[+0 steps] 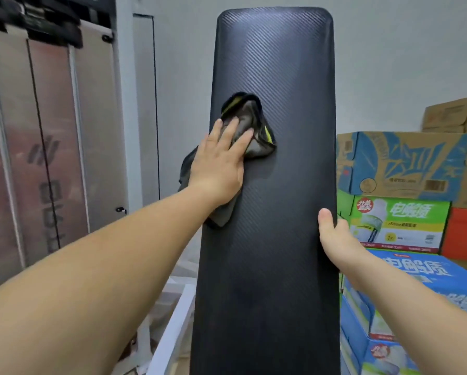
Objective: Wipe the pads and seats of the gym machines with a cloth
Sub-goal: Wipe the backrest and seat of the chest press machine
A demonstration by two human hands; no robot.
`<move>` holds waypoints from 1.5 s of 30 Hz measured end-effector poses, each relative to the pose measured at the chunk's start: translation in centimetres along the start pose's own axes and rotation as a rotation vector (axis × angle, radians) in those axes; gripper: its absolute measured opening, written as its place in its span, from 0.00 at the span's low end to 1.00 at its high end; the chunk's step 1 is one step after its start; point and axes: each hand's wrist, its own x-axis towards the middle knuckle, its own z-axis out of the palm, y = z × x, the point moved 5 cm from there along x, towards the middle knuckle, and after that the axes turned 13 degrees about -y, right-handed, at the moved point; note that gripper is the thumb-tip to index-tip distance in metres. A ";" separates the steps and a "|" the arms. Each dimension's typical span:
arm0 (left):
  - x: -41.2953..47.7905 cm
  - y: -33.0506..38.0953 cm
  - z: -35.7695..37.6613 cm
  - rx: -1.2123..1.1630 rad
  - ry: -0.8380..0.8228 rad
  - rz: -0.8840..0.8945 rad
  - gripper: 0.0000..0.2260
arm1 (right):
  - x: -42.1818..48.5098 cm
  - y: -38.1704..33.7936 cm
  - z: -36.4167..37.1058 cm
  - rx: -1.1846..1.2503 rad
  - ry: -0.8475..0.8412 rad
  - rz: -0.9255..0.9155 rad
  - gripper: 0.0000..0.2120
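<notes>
Black pad [281, 198], long axis vertical — left hand [218, 165] presses cloth [255, 123] flat; right hand [335, 238] grips its edge.

Hidden behind pad [275, 239] edge: right hand [335, 236] fingers; pad bottom cut off; cloth [254, 123] partly under left hand [218, 163].

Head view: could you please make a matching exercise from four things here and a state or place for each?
Things:
1 left hand
2 right hand
3 cloth
4 boxes

States:
A stacked right of the pad
B grips the pad's right edge
C presses flat on the cloth
D bunched against the pad

Pairs: 1-C, 2-B, 3-D, 4-A
</notes>
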 end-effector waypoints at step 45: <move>-12.1 5.6 6.2 -0.218 0.075 -0.043 0.21 | -3.4 8.8 4.9 0.145 -0.114 0.052 0.31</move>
